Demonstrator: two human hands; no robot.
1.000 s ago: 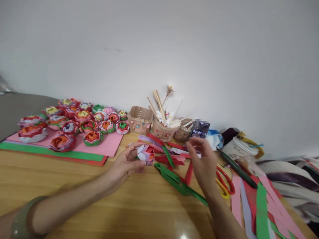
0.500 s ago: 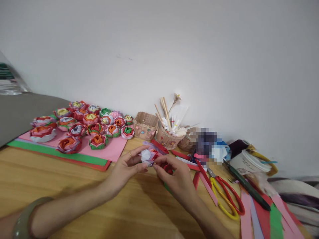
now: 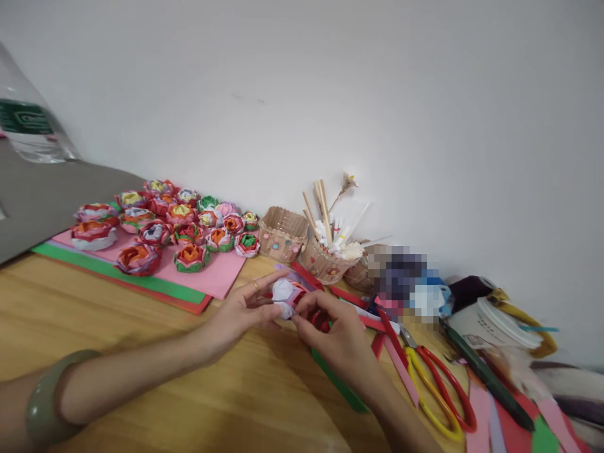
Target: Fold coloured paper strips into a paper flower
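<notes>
Between my hands, above the wooden table, is a small paper flower (image 3: 284, 296) with pale lilac outer petals and some red inside. The fingers of my left hand (image 3: 252, 305) close around its left side, thumb below. My right hand (image 3: 325, 324) pinches its right lower edge with thumb and forefinger. Red paper shows beside the right fingers, partly hidden. A green paper strip (image 3: 340, 380) lies under my right hand. Red-and-yellow handled scissors (image 3: 436, 393) rest to the right of it.
Many finished paper flowers (image 3: 136, 258) stand on stacked coloured sheets (image 3: 214, 274) at the left. Decorated baskets (image 3: 283, 234), one holding sticks, line the wall. A green pen-like tool (image 3: 491, 377), a white tub (image 3: 495, 324) and paper strips (image 3: 479, 415) are at the right. A bottle (image 3: 33, 129) stands far left.
The view has shifted, so the flowers and bottle sit further right in it. Both hands keep hold of the paper flower, which has turned slightly. More of the green strip shows.
</notes>
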